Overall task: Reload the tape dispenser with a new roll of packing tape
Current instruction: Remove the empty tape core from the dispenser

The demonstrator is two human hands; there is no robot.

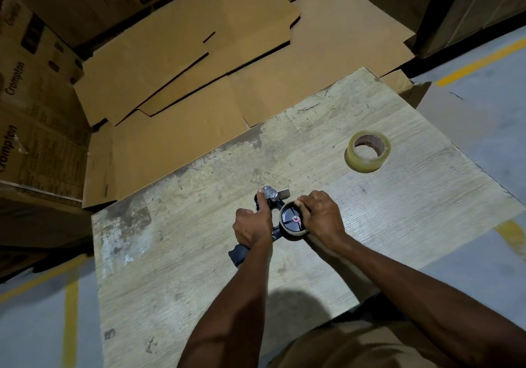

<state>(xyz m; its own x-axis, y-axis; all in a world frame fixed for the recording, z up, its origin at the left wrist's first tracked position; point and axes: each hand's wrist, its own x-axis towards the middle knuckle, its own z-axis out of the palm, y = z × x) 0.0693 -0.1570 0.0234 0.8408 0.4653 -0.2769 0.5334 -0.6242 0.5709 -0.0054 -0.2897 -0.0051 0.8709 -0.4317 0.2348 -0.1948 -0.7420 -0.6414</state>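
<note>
On the worn bench point(199, 268), the left hand point(252, 229) is wrapped tight round the dispenser point(274, 211) — the right hand point(323, 217) pinches the spent core point(293, 232) on its hub. Well off right lies the roll point(367, 151) — flat, untouched.

Black dispenser point(287, 219), seemingly clear roll point(368, 151)

Both forearms bare, no sleeves visible; tan/khaki shirt point(355, 345) at bottom edge; no gloves, watch.
</note>
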